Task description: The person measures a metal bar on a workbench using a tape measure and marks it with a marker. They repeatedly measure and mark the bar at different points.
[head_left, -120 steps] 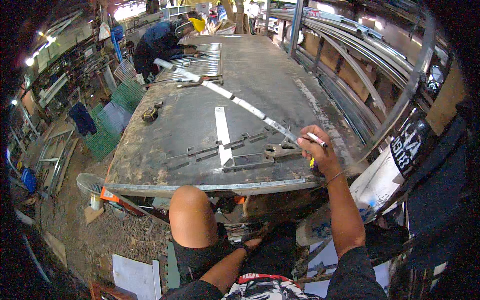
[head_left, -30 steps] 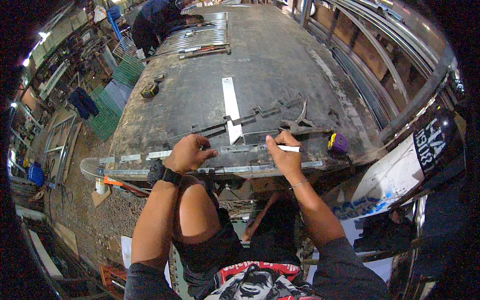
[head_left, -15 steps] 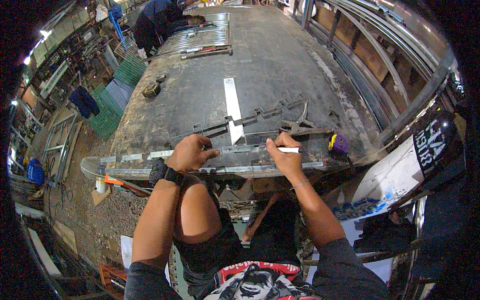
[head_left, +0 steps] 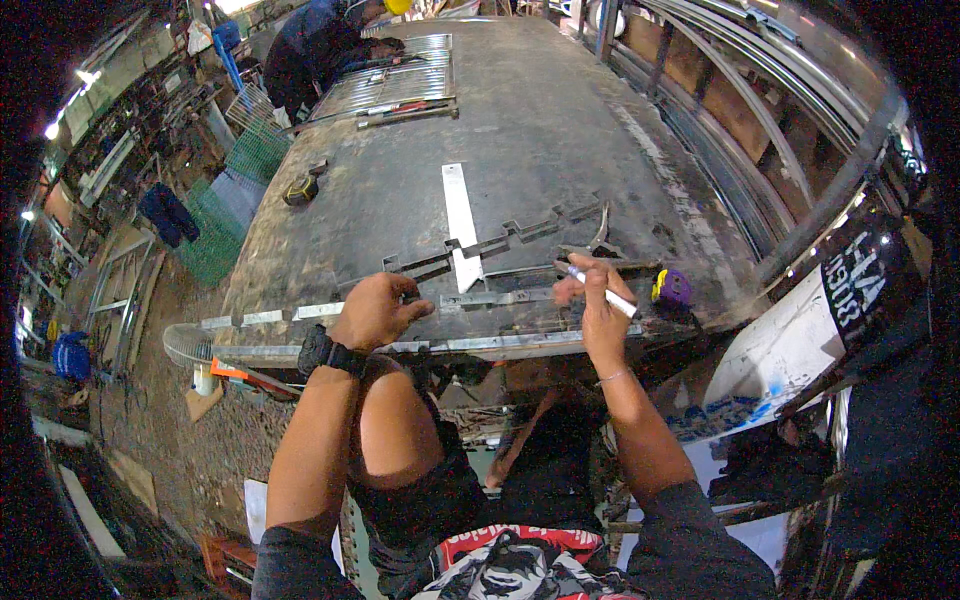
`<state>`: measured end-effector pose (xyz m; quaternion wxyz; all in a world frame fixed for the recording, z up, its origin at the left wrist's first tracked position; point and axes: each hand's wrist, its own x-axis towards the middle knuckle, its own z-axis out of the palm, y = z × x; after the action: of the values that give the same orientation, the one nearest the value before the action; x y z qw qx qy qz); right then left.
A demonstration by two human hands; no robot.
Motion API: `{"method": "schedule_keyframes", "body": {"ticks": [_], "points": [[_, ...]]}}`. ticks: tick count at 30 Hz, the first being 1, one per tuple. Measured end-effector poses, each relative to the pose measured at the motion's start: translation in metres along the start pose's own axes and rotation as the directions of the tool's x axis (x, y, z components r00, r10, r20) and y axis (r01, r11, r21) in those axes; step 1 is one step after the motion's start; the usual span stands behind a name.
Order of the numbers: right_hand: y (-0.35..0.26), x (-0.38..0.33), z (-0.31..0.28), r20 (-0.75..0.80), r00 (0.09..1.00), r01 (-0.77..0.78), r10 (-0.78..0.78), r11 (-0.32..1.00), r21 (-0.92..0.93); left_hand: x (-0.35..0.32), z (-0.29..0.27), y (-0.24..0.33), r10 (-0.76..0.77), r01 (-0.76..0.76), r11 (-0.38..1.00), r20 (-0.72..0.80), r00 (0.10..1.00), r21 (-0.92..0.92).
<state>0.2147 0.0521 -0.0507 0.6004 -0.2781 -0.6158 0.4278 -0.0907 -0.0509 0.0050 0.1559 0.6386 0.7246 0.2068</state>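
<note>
My left hand (head_left: 376, 312), with a dark watch on its wrist, rests at the near edge of the worktable. Its curled fingers lie over a narrow metal strip (head_left: 480, 299) and hide part of it; the strip comes out on both sides. Gripped in my right hand (head_left: 604, 322) is a white marker pen (head_left: 612, 297), tilted just past the strip's right end. Beyond the hands a stepped, dark metal piece (head_left: 490, 246) crosses a flat pale metal bar (head_left: 460, 220). Locking pliers (head_left: 601, 240) lie behind my right hand, partly covered by it.
A purple and yellow tape measure (head_left: 672, 287) sits right of my right hand; another tape measure (head_left: 301, 190) lies far left. At the back left a co-worker (head_left: 315, 50) leans over a metal grille (head_left: 395, 80). Long metal stock (head_left: 760, 110) lines the right side.
My right hand has shifted to the right, away from the strip, turning the marker pen to a steeper slant. My left hand stays in place. The view has tilted slightly.
</note>
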Motion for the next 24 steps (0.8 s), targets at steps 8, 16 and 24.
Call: {"method": "schedule_keyframes", "body": {"ticks": [8,16,24], "points": [[-0.038,0.007,-0.020,0.143,0.908,0.414,-0.395,0.786,-0.460,0.012,-0.008,0.024,0.297,-0.287,0.955,-0.181,0.938,0.076],[-0.026,-0.022,-0.079,-0.092,0.932,0.198,-0.351,0.705,-0.681,0.116,0.017,0.031,0.246,-0.124,0.912,-0.280,0.928,0.390],[-0.007,-0.090,-0.127,-0.128,0.935,0.140,-0.330,0.676,-0.723,0.170,0.086,-0.011,0.276,-0.276,0.953,0.016,0.961,0.123]]}}
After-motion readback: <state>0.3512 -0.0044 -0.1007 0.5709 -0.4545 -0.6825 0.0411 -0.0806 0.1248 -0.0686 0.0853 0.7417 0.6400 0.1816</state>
